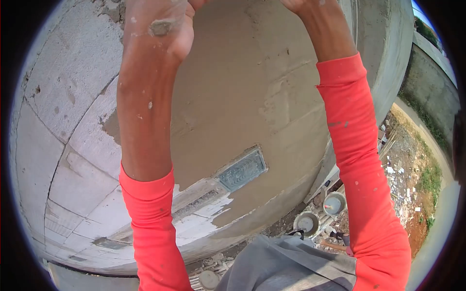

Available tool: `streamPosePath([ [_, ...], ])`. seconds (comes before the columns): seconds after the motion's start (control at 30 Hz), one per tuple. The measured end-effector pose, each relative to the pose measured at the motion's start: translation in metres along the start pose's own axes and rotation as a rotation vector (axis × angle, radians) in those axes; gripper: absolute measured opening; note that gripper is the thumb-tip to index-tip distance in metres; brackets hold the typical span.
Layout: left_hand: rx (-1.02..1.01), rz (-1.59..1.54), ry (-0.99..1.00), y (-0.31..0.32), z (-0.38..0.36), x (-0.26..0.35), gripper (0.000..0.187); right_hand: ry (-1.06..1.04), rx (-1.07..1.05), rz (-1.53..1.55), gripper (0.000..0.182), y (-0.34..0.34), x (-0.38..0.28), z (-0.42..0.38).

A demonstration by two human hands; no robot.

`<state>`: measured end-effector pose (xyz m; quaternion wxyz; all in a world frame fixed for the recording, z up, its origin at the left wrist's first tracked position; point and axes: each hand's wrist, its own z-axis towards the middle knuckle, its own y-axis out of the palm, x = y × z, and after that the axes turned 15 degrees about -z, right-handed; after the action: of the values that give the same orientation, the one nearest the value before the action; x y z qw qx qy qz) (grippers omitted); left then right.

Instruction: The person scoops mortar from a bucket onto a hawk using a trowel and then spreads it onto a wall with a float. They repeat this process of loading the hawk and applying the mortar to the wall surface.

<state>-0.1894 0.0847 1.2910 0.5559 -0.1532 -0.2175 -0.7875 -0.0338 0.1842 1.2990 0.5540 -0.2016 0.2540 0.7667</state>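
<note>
Both my arms, in red sleeves, reach up along a wall. My left hand (182, 41) is at the top edge, spotted with grey mortar; its fingers are cut off by the frame. Only the wrist end of my right hand (297, 5) shows at the top, so whatever it holds is out of view. Between and behind the arms spreads smooth, damp-looking brown-grey plaster (233, 92). Left of it lie bare pale blocks (85, 63) with dark joints. A glassy, ridged block (242, 169) is set in the wall below, plaster around its edges.
Far below on the ground stand a bucket (335, 203) and another bucket (306, 223), both with greyish contents. Beside them another person's arm (335, 247) is partly visible. Rubble (400, 169) lies at right, before a grey boundary wall (427, 82). A concrete edge (383, 43) runs down the plaster's right side.
</note>
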Motion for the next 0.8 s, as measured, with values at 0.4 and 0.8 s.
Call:
streamPosePath([
  [0.4, 0.292, -0.136, -0.219, 0.002, -0.029, -0.044, 0.032, 0.101, -0.284, 0.265, 0.019, -0.041, 0.054, -0.038],
  [0.8, 0.629, 0.051, -0.583, -0.064, -0.191, -0.056, 0.032, 0.667, 0.157, 0.266, 0.03, 0.023, 0.13, -0.211],
])
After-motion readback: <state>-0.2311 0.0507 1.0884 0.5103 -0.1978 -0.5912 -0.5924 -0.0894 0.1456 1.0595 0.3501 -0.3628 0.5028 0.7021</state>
